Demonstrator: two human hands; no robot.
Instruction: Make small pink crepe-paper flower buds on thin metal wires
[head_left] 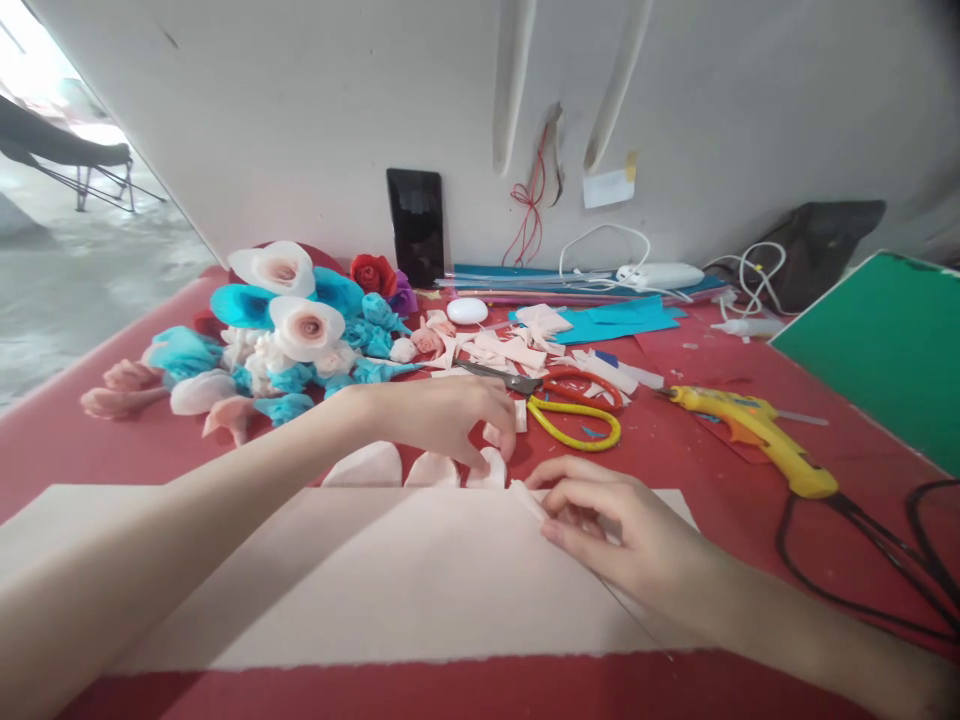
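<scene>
My left hand (454, 415) reaches over a row of pale rounded paper petals. Its fingers bend down with a gap between thumb and forefinger, and a fingertip touches or hovers just above the small petal (491, 472). Two wider petals, a middle one (431, 470) and a left one (367, 466), lie beside it. My right hand (611, 510) is closed, pinching a narrow folded piece of pale paper (529, 500) at its fingertips. Below both hands a large pale crepe paper sheet (375, 580) spreads across the red table (360, 690).
Scissors (574, 425) with red and yellow handles lie beyond my hands, among pale scraps (502, 350). A yellow glue gun (757, 430) with a black cord is at right, near a green board (885, 350). Paper flowers (285, 320) crowd the left. A phone (417, 225) leans on the wall.
</scene>
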